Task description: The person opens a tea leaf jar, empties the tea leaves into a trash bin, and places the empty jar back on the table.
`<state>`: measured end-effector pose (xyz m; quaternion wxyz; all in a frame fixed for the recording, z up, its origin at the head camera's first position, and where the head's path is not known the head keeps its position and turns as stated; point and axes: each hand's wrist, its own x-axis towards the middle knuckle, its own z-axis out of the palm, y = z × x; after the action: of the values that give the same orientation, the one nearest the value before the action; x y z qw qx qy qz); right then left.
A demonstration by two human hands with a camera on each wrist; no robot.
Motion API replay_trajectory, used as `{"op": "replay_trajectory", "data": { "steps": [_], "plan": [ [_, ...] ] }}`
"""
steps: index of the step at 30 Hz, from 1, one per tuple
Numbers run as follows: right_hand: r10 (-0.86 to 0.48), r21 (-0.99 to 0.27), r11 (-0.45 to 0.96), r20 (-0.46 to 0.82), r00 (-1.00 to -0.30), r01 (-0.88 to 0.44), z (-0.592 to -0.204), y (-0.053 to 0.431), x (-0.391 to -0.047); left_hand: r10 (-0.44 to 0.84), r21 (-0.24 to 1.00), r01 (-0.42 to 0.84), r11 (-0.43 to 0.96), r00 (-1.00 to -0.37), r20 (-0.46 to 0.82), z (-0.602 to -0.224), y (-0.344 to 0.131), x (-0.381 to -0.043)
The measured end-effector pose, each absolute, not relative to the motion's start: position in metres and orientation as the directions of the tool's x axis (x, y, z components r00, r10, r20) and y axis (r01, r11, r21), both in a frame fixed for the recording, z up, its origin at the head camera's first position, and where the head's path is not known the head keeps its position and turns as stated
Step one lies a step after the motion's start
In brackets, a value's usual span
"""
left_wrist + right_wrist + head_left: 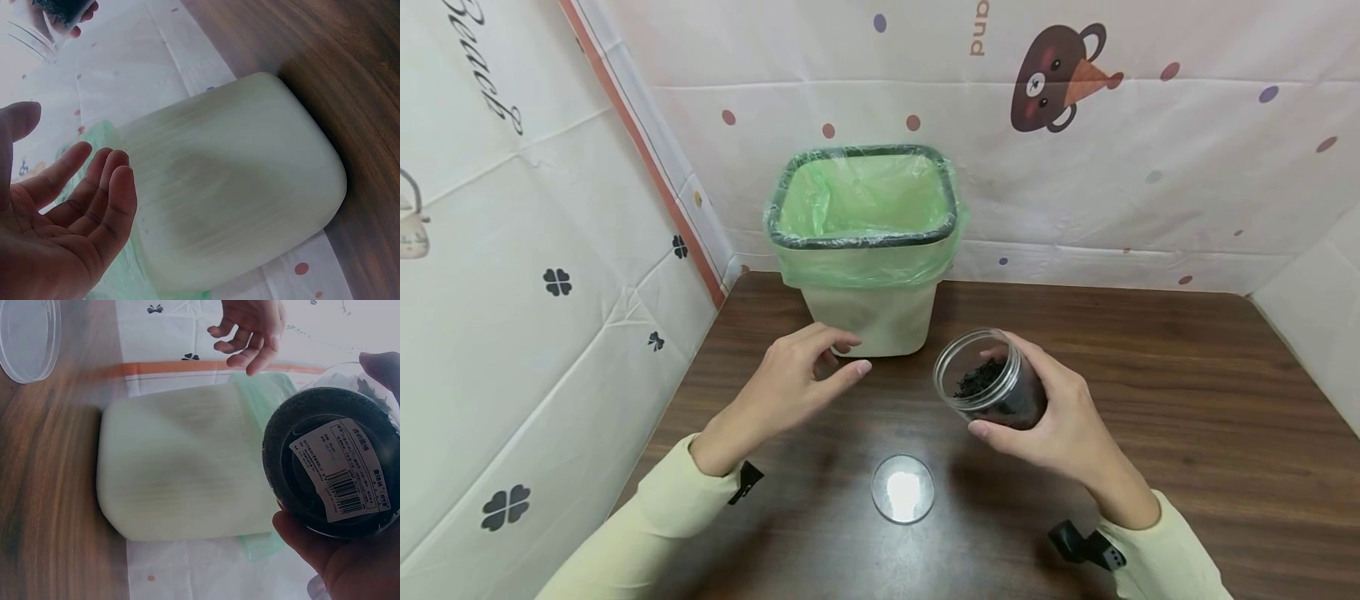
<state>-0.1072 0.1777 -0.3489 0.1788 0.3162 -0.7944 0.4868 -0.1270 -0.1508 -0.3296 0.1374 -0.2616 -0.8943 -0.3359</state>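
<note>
My right hand grips a clear jar round its side and tilts its uncovered mouth to the left. Dark, dry shreds that look like loose tea lie inside. A printed label shows on the jar's base in the right wrist view. My left hand hovers in front of the bin with loosely bent fingers and holds nothing. Between the hands, nearer me, a round clear lid lies flat on the table.
A pale bin lined with a green plastic bag stands at the back of the brown wooden table. Its dark rim holds the bag open at the top. Printed white sheets hang behind and to the left.
</note>
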Motion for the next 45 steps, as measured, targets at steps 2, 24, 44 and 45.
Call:
{"op": "replay_trajectory", "data": {
  "steps": [2, 24, 44, 45],
  "plan": [
    [-0.327, -0.663, 0.332, 0.587, -0.741, -0.671, -0.348, 0.178, -0.107, 0.371, 0.527, 0.558, 0.641, -0.827, 0.423, -0.329, -0.151, -0.128],
    [-0.278, -0.674, 0.396, 0.559, -0.781, -0.624, -0.34, 0.178, -0.112, 0.321, 0.541, 0.527, 0.655, -0.843, 0.433, -0.31, -0.159, -0.139],
    [-0.272, -0.662, 0.393, 0.58, -0.768, -0.639, -0.335, 0.18, -0.113, 0.217, 0.58, 0.498, 0.645, -0.847, 0.485, -0.293, -0.171, -0.145],
    [-0.271, -0.661, 0.39, 0.584, -0.765, -0.642, -0.335, 0.18, -0.113, 0.213, 0.577, 0.498, 0.647, -0.845, 0.49, -0.292, -0.172, -0.145]
  ]
}}
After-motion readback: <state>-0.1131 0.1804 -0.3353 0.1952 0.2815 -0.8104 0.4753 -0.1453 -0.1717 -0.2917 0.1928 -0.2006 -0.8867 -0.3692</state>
